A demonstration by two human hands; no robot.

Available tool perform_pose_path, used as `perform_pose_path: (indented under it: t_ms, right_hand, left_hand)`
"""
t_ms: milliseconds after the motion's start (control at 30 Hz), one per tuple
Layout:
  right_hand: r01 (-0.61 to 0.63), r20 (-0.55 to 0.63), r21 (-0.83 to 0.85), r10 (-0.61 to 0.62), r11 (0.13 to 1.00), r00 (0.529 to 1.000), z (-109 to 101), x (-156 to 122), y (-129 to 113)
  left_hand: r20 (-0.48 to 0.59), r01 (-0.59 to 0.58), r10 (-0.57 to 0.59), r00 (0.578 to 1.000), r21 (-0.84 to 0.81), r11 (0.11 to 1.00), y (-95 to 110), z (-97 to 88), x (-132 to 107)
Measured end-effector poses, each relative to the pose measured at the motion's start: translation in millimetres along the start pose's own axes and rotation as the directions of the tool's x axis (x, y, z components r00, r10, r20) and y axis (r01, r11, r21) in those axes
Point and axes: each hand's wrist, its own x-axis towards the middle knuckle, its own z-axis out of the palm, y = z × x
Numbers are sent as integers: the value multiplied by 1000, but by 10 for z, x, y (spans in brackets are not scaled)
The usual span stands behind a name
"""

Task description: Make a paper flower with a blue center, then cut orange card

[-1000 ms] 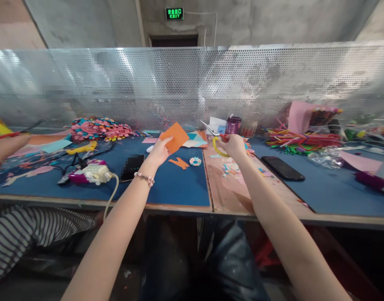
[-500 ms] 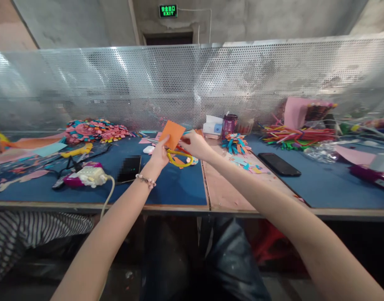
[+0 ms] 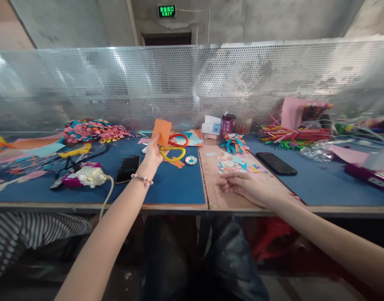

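My left hand [image 3: 153,154] is closed on an orange piece of paper [image 3: 162,130], which stands up from the fingers. Scissors with a yellow loop [image 3: 173,159] and a red loop extend to the right from the same hand; their blades are hidden. Low over the pinkish board [image 3: 219,194], my right hand [image 3: 242,187] has its fingers loosely stretched to the left, with nothing visible in them. Just beyond it lie small paper scraps [image 3: 238,164]. A small paper flower ring [image 3: 191,160] and orange strips [image 3: 176,162] lie on the blue mat, right of my left hand.
Dark phones [image 3: 277,163] [image 3: 128,169] lie on both sides. A power strip [image 3: 87,174] with a cord is at left. Behind stand a purple can [image 3: 228,125], a tissue pack [image 3: 211,126] and a fringed paper bundle [image 3: 235,144]. A perforated metal screen [image 3: 166,92] closes off the back.
My right hand has left the orange paper and scissors and moved right and nearer, over the pinkish board. My left hand has shifted slightly left, still holding the paper and scissors.
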Motion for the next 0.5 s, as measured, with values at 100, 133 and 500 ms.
perform_pose_path:
  t_ms: [100, 133, 500]
  right_hand:
    - [112, -204, -237, -162, 965, 965, -189, 314, -2]
    - [124, -249, -292, -200, 948, 947, -229, 411, -23]
    - [41, -339, -518, -249, 854, 907, 35, 1031, 250]
  left_hand:
    - [-33, 6, -7, 999, -6, 1000, 8, -23, 11]
    - [-42, 6, -6, 999, -10, 1000, 11, -31, 15]
    - [-116, -32, 27, 993, -47, 998, 32, -36, 9]
